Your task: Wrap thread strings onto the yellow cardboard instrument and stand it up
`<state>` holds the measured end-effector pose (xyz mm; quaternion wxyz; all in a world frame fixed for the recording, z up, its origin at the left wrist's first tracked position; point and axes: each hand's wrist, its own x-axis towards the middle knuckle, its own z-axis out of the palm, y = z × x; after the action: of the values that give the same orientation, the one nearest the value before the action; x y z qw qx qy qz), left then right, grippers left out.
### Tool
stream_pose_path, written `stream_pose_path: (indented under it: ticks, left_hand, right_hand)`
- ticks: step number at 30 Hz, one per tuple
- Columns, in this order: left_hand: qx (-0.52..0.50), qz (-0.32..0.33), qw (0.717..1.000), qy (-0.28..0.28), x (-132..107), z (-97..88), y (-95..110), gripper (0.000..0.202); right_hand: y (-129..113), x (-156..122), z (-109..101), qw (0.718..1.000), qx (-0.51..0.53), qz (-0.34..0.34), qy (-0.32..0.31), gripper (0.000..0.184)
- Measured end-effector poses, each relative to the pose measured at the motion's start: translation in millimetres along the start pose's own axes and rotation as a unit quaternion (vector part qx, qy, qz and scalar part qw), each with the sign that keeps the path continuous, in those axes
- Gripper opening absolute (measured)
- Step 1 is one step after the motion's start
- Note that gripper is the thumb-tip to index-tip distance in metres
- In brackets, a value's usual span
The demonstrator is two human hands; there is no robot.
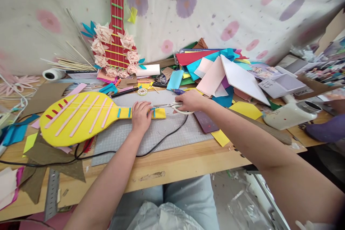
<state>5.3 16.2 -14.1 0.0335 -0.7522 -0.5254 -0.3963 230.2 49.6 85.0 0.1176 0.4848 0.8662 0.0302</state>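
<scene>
A yellow craft lute (pixel 81 116) lies flat, crossed by pale pink strips and thin white threads, with blue bands on its neck. My left hand (pixel 141 115) is closed around that neck, thumb and fingertips down near a blue band; whether it also pinches a thread is hidden. Scissors with white handles (pixel 185 110) are in my right hand (pixel 190 101), their blades pointing left toward my left fingertips, just above the neck's end. Beneath both hands is a grey cutting mat (pixel 167 140).
A black cable (pixel 161 145) crosses the mat. A phone (pixel 206 121) lies right of the scissors. Behind stand a red craft guitar (pixel 116 43) with paper flowers and piled coloured paper (pixel 207 64). A white bottle (pixel 291 115) lies tilted at right, near another person's purple sleeve (pixel 327 128).
</scene>
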Motion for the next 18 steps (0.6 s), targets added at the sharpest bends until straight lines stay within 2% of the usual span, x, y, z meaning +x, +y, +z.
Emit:
stream_pose_path:
  ticks: [12, 18]
  left_hand:
    - [-0.008, 0.005, 1.0, 0.014, 0.3, 2.9, -3.0, 0.006]
    - [-0.007, 0.003, 1.0, 0.014, 0.2, 2.8, -2.1, 0.007]
  right_hand:
    - [1.5, -1.3, -5.7, 1.0, -0.026, -0.003, 0.011, 0.057]
    - [4.8, -0.4, -5.8, 0.999, -0.016, 0.022, 0.018, 0.057]
